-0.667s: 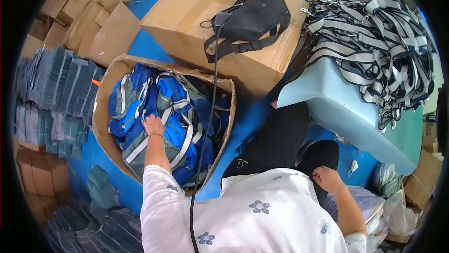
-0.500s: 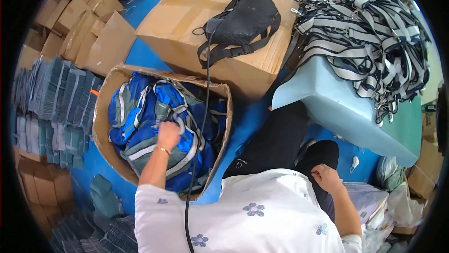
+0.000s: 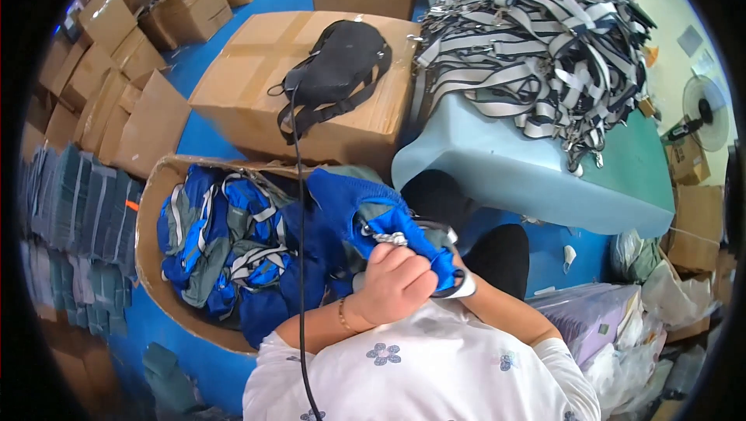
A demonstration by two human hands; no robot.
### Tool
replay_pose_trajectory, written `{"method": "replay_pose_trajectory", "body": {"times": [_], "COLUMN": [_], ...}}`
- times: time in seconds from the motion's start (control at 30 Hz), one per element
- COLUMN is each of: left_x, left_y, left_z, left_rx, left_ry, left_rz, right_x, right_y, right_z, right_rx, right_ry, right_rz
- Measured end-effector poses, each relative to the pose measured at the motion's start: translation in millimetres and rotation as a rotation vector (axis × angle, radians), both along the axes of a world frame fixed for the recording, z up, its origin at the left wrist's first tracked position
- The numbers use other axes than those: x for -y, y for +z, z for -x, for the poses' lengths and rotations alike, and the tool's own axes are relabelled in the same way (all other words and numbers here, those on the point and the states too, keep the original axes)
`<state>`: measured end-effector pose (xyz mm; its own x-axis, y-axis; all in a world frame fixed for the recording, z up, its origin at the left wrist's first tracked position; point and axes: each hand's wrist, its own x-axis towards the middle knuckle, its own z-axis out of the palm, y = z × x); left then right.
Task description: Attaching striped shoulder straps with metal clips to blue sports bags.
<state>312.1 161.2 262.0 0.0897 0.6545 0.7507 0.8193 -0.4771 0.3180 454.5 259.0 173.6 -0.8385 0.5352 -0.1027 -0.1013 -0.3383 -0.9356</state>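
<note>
Blue bag [image 3: 342, 194] in L hand [image 3: 395, 282], fingers clenched @ near side; R hand [image 3: 459, 261] mostly hidden, grip unclear

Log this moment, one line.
left hand: closed on blue-grey bag | right forearm: at bag; hand hidden, grip unclear | open carton: similar blue bags inside | black pouch: on closed carton

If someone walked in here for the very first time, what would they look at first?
Probably the bright blue and grey fabric bag in the middle, with the person's left hand closed on it. Next, perhaps, the big tangled heap of pale grey, dark-edged straps on the pale blue sheet at the upper right. Then maybe the open brown cardboard box at the left, filled with more blue and grey bags.
</note>
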Motion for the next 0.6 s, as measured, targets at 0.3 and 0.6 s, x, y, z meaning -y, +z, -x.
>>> {"method": "replay_pose_trajectory", "body": {"times": [0.3, 0.6], "left_x": [-55.5, -107.5], "left_y": [41.4, -1.2], "left_z": [-11.8, -24.9], "left_rx": [0.151, 0.479], "left_ry": [0.056, -0.267], "left_rz": [-0.200, 0.249], "right_x": [-107.1, -139.8], "right_y": [5.4, 93.7], "right_z": [-184.4, -229.9], "right_rx": [-0.019, 0.799], "right_ry": [-0.249, -0.847], "right_rz": [-0.419, -1.097]}}
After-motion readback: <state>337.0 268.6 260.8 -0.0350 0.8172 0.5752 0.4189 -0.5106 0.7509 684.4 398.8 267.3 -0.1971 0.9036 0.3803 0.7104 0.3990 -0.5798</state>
